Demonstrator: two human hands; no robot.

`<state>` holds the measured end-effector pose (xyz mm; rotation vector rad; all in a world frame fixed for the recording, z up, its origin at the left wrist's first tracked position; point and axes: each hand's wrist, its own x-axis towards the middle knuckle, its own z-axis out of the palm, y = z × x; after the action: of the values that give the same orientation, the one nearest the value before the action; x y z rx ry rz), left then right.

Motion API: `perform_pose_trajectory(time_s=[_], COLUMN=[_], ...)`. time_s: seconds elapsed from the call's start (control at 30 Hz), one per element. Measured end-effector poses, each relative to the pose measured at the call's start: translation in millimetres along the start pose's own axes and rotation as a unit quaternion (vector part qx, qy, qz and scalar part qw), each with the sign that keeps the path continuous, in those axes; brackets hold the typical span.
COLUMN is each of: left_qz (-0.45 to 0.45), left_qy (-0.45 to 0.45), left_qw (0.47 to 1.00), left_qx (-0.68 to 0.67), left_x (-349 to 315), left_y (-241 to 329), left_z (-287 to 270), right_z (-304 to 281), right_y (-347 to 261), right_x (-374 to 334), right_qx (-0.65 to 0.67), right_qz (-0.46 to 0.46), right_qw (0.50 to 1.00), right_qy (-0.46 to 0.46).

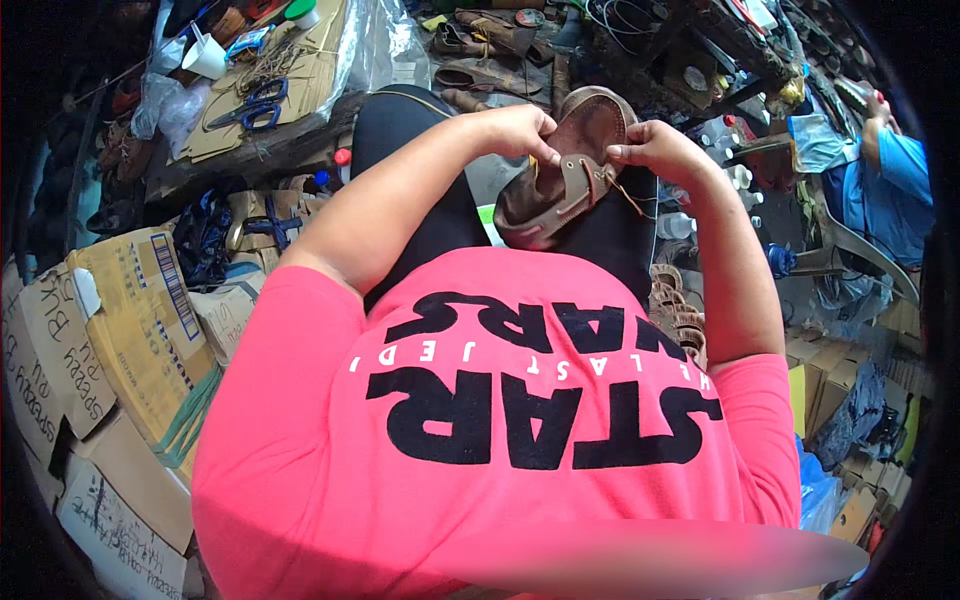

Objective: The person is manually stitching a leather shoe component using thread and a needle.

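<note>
A brown leather boat shoe (540,213) rests tilted over my lap between my knees, its opening facing up. My left hand (520,133) pinches the shoe's upper near the opening, thumb and fingers closed on the leather. On the other side, my right hand (660,150) grips the rim, with the thumb on the inner edge. A thin brown lace (630,200) hangs loose from the eyelet strap, below my right hand. The ends of some fingers are hidden behind the shoe.
Blue-handled scissors (262,105) lie on cardboard sheets (218,135) at far left, near a white cup (205,57). Cardboard boxes (135,315) crowd the left. Several brown shoes (485,75) lie ahead. Bottles (677,226) stand at right, where a person in blue (900,165) is.
</note>
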<state>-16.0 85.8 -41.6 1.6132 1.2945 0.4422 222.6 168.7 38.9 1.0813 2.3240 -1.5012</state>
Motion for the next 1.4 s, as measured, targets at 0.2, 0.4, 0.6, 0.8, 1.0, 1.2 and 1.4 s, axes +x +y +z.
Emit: perform_pose_trajectory(time_s=[0.2,0.4,0.6,0.8,1.0,1.2,1.4], left_qz=[-0.145,0.039,0.002,-0.109,-0.142,-0.167,-0.092], left_qy=[-0.008,0.245,0.020,-0.147,-0.138,-0.105,0.140], left_qw=[0.972,0.952,0.999,0.971,0.944,0.955,0.980], left_qx=[0.186,0.180,0.047,-0.154,-0.262,-0.221,0.110], left_x=[-25.0,-45.9,-41.9,-44.3,-51.4,-52.3,-69.9], left_y=[18.4,25.7,15.8,1.3,-0.7,15.1,11.7], left_z=[10.7,-0.7,19.7,22.4,17.3,-12.4,-119.3], right_z=[14.5,28.3,29.4,28.9,29.6,25.7,25.3], right_y=[-15.3,-19.2,-6.7,-9.2,-4.5,10.0,0.0], right_x=[-0.9,6.0,14.6,11.3,17.9,24.0,21.1], right_qx=[-0.126,-0.233,-0.090,-0.072,-0.078,-0.089,-0.082], right_qz=[-0.007,0.030,-0.012,-0.024,-0.027,-0.007,-0.005], right_qw=[0.992,0.967,0.993,0.995,0.996,0.995,0.996], right_qy=[0.031,0.098,0.080,0.062,0.044,0.045,0.032])
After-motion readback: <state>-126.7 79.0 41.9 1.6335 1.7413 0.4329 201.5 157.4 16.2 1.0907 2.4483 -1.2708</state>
